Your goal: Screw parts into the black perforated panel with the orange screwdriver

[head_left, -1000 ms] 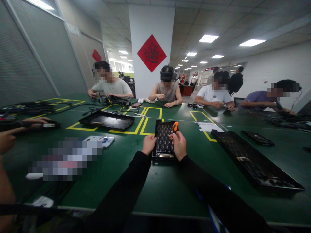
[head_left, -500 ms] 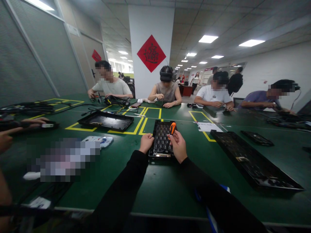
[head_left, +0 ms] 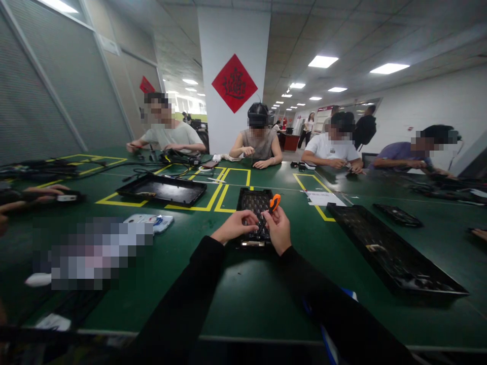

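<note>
A black rectangular casing [head_left: 255,198], its inside lined with rows of rounded shapes, lies on the green table in front of me. My right hand [head_left: 279,229] is closed around a tool with an orange and black handle [head_left: 273,203] at the casing's right side. The handle points up and the tool's working end is hidden, so its kind is unclear. Over the casing's near half, my left hand [head_left: 236,226] has its fingers bent in a pinch close to my right hand. What sits between those fingertips is too dark to make out. A pale metallic piece [head_left: 252,244] shows at the casing's near edge.
A shallow black tray [head_left: 163,191] lies ahead on the left, a long black tray [head_left: 395,248] on the right. Beyond it sits a small black panel [head_left: 397,215]. Paper [head_left: 323,198], yellow tape and cables [head_left: 182,158] mark the far side, where several people work. A co-worker's hand [head_left: 45,192] is at left.
My left hand has moved from the casing's left edge inward over it, beside my right hand. The orange-handled tool has tilted further to the right. The whole view has shifted slightly.
</note>
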`<action>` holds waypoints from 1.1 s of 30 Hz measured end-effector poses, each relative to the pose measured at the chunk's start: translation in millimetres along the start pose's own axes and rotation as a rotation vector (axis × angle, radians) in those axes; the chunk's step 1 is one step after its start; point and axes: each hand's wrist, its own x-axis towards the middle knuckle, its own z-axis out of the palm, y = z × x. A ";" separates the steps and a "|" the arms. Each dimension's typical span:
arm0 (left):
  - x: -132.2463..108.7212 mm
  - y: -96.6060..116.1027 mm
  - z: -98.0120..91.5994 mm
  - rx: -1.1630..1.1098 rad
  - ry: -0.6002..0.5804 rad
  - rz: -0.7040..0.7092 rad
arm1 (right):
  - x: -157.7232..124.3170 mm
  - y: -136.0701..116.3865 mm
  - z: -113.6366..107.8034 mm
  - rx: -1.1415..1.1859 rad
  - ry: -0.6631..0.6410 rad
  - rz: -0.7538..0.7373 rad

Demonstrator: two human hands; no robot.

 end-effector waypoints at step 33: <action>-0.8 -14.8 6.2 0.203 -0.272 0.069 | -2.0 -2.0 -1.7 0.016 -0.059 0.013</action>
